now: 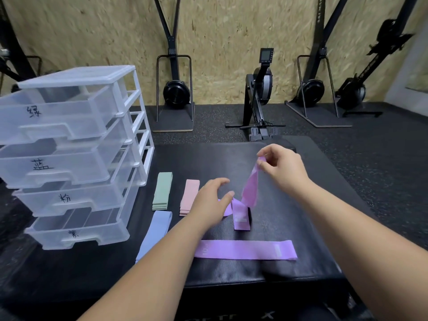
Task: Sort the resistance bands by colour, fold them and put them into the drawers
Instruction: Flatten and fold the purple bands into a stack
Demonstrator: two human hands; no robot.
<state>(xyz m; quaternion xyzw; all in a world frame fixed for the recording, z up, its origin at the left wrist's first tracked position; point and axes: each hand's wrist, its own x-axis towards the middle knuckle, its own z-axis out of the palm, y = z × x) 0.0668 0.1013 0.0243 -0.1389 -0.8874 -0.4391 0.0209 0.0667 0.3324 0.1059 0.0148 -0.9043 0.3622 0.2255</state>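
Pinching the purple band [251, 188] by its top end with the right hand [284, 172], tail trailing onto the black pad [296, 218]. Spreading left hand [213, 200] fingers by the lower fold. Probably best: pin that fold flat, then lower the end squarely, untwisted.

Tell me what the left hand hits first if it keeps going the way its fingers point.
The left hand would likely meet the lifted purple band hanging from the right hand; depth is uncertain.

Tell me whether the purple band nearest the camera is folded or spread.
Spread: the purple band lies flat at full length on the black mat, no fold.
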